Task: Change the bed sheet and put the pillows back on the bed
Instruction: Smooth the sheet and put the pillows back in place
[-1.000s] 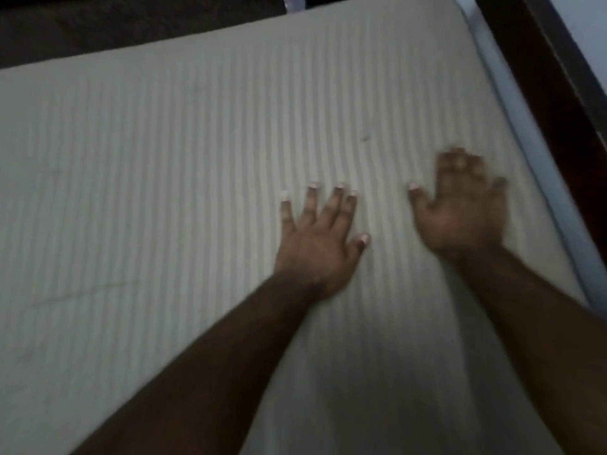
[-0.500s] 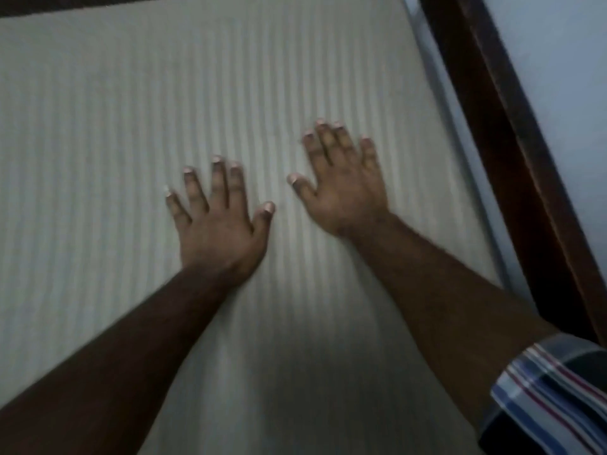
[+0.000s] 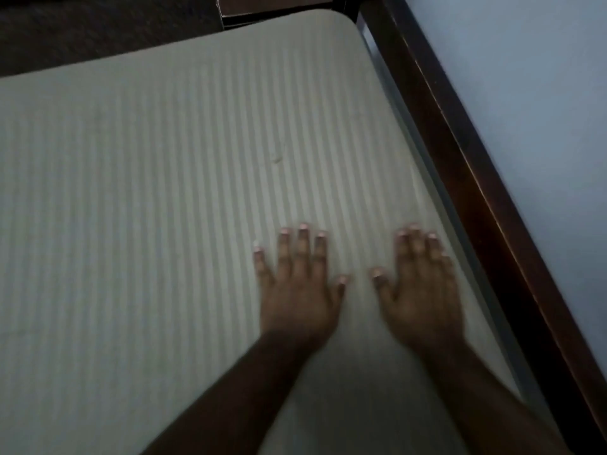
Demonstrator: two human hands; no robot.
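Both hands lie flat on the striped bed sheet in the head view, the only view there is: the left hand just right of the frame's centre and the right hand beside it toward the right edge, each with fingers straight and spread, palms down, holding nothing. The two thumbs point at one another across a narrow strip of cloth and do not touch.

The sheet covers the mattress from the lower edge of the frame up to a rounded corner at upper right, where the dark wooden bed frame runs down along the pale blue wall. It looks already fitted, and the step in hand appears to be smoothing. To do it well, the palms should stay flat and sweep outward toward the frame-side edge with even pressure, following the stripes so they stay straight, pushing any slack over the mattress edge rather than bunching it between the hands. A small raised crease above the hands deserves a pass.

No pillows appear anywhere in the frame. The near edge and left side of the bed are cut off, so the tuck there cannot be judged. Dim light and motion blur soften the fingertips, and the dark area at upper left is too murky to identify.
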